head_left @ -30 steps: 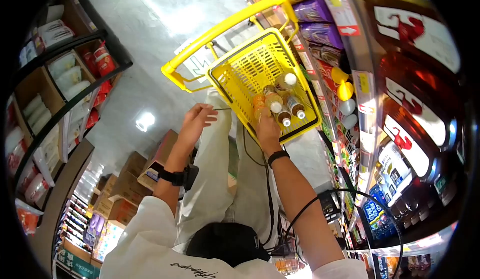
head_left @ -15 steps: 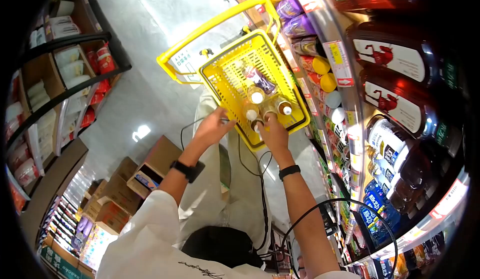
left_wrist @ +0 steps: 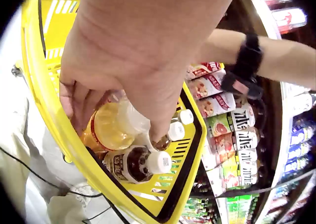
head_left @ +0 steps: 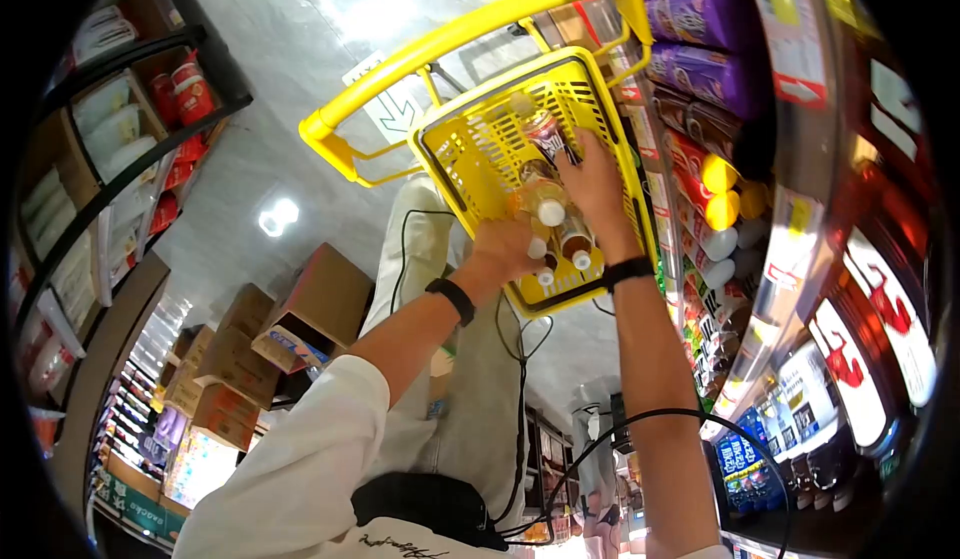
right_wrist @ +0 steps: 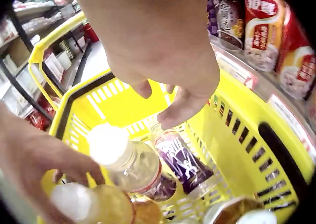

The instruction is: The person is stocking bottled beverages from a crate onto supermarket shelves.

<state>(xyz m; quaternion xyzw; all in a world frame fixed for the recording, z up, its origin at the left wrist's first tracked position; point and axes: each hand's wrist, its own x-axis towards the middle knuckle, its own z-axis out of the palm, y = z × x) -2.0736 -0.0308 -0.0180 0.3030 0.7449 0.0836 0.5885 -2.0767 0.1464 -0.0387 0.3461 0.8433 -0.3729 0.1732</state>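
A yellow shopping basket point(head_left: 470, 194) holds several bottles. My left hand point(head_left: 500, 247) reaches over its near side, fingers and thumb around the top of a white-capped bottle of orange-yellow drink point(left_wrist: 111, 127). Beside that stands a dark bottle with a white cap point(left_wrist: 131, 163). Farther in, my right hand point(head_left: 597, 189) hangs over the basket's right side, its fingertips right at the neck of a leaning purple-labelled bottle point(right_wrist: 180, 159), with nothing gripped. Between the hands is a clear bottle with a white cap point(right_wrist: 136, 167).
The basket has a thick yellow cart handle point(head_left: 470, 44) at its far side. Shelves of packaged drinks point(head_left: 720, 189) run close along the right, with large bottles point(head_left: 845, 359) nearer. Cardboard boxes point(head_left: 318, 294) stand at left. A black cable point(head_left: 690, 414) loops by the right arm.
My left hand has moved from outside the basket into it, onto the orange-yellow bottle. My right hand has left the near bottles and moved farther in, to the purple-labelled bottle.
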